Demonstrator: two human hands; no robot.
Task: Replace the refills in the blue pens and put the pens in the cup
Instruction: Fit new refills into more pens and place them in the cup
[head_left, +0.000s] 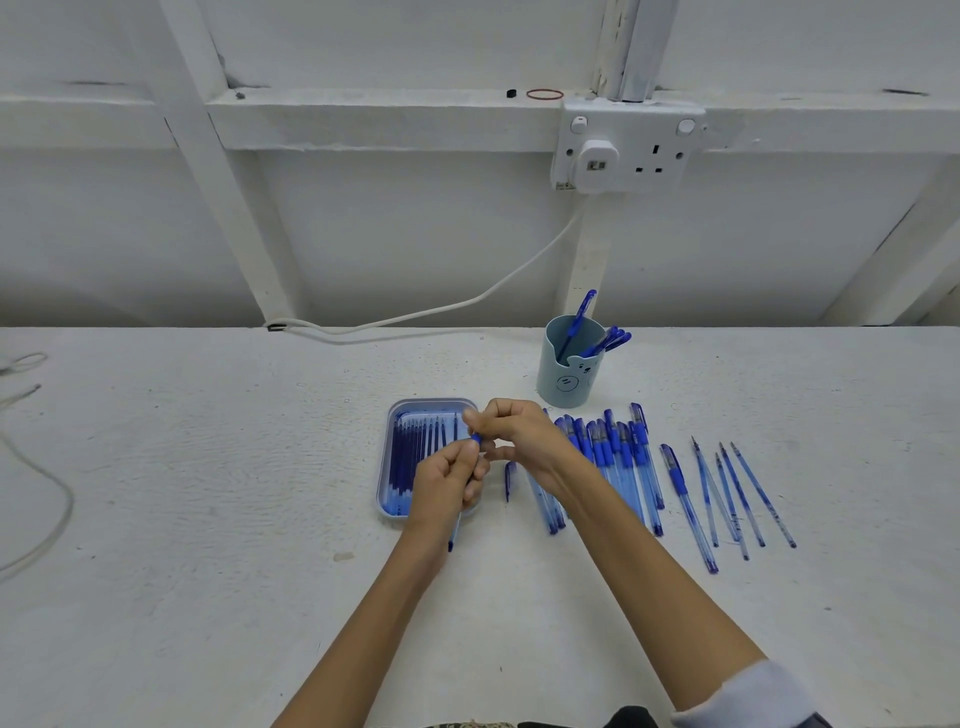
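Just below the middle of the frame, the left hand (448, 483) gripped a blue pen (455, 532) around its barrel. Its fingers curled about the pen, whose rear end poked out beneath the palm while the dark blue front end rose between the two hands. The right hand (519, 436) pinched that front end between thumb and fingertips.

Both hands hung over the right side of a pale blue tray (434, 402), where dark blue refills (415, 457) lay side by side. Just right of the tray, a loose pen cap (510, 480) lay on the white table (208, 493).

Further right, partly under the right forearm, a row of capped pens (618, 457) lay close together. One more capped pen (685, 504) lay apart from them, and beyond it several thin pale refills (743, 499) fanned out.

Above the row stood the light blue cup (566, 379), with finished pens (602, 340) leaning in it. The cup bore a drawn cartoon face; no brand or words could be read on it or on any pen.

Toward the upper right of the frame, a white double socket (649, 150) sat on the wall with a plug (597, 158) in its left side. A white cable (467, 301) ran down and to the left from it. A red rubber band (544, 94) lay on the ledge above.
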